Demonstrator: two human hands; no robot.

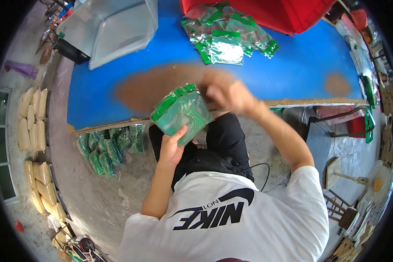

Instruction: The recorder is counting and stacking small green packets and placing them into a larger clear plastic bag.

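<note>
My left hand is closed round the lower part of several clear plastic bags with green top strips, its thumb lying on top. The bags are fanned out, so their green strips show one beside another at the upper left. They are held over my lap, at the near edge of the blue table. My right hand is just right of the bags, above the table edge, smeared by motion. Its fingers cannot be made out. Farther off, a loose pile of similar green-topped bags lies on the table.
The blue table has worn brown patches. On it stand a translucent plastic bin at the far left and a red container behind the pile. Green wrapped bundles lie on the floor below left; stacked beige packs stand farther left.
</note>
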